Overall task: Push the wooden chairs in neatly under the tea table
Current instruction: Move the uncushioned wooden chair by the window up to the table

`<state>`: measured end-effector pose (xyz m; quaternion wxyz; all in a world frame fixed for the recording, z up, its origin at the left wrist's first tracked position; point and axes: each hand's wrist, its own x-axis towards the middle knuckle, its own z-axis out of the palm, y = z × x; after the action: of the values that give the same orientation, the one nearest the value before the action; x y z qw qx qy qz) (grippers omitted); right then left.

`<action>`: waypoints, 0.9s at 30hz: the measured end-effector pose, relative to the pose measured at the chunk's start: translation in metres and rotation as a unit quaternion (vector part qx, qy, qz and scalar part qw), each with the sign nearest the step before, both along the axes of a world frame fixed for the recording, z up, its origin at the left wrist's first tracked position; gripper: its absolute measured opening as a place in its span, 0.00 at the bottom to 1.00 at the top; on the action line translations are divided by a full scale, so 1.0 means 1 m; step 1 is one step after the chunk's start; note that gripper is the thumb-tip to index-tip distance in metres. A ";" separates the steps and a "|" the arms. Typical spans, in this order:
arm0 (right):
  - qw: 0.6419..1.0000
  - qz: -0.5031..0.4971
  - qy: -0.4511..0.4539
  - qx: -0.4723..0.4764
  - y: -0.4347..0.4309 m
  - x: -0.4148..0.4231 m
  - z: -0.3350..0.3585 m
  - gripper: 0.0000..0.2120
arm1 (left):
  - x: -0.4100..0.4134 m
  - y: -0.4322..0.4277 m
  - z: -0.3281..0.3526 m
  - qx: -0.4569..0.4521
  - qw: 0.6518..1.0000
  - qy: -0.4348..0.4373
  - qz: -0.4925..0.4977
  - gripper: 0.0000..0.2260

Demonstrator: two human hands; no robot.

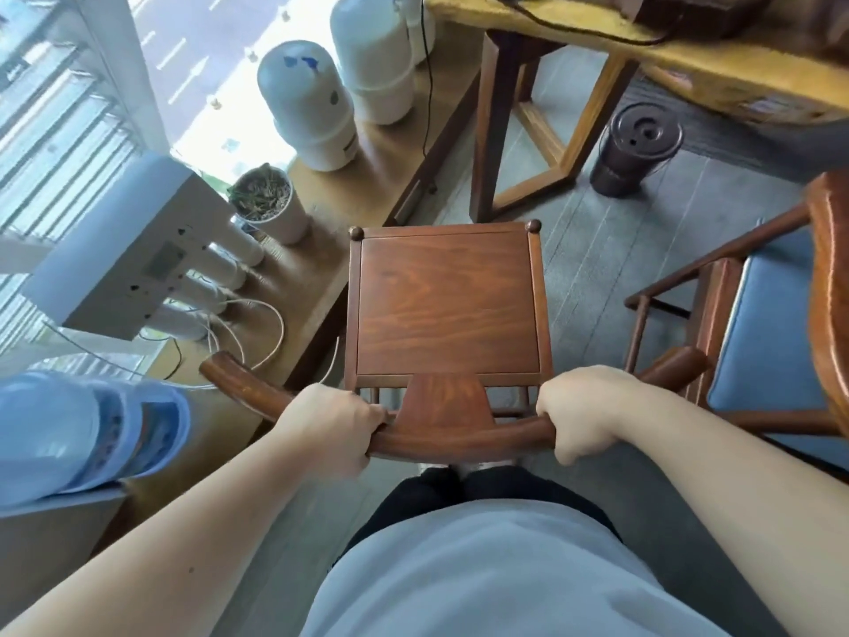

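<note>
Wooden chair (pixel 448 305) rail gripped by both hands (pixel 328 429) (pixel 581 409); white pot (pixel 271 206) holds dry stems.

My arms are bare to past the elbow, no sleeves showing. My left hand (pixel 328 427) and right hand (pixel 581 413) wear nothing. Light grey-blue shirt (pixel 496 572), dark trousers (pixel 441 498), perhaps black.

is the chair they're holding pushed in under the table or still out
Out. The wooden chair seat sits fully on open floor, short of the tea table; both hands grip its backrest.
</note>
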<state>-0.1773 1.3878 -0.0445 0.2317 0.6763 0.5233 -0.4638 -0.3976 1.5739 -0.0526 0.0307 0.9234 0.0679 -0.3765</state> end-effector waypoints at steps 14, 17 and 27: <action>0.983 -0.184 0.015 0.000 -0.082 0.004 -0.007 0.09 | 0.078 -0.012 0.000 0.004 0.987 -0.041 -0.155 0.10; 0.976 -0.217 0.007 0.007 -0.100 0.005 -0.005 0.09 | 0.096 -0.018 -0.006 0.004 0.981 -0.055 -0.186 0.12; 0.924 -0.270 -0.175 0.207 -0.142 -0.028 -0.015 0.11 | 0.131 0.005 -0.004 0.003 0.972 -0.095 -0.216 0.14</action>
<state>-0.2048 1.2459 -0.0598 0.0408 0.8955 0.3558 -0.2644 -0.2663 1.5793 -0.0566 -0.0479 0.9478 -0.1351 -0.2849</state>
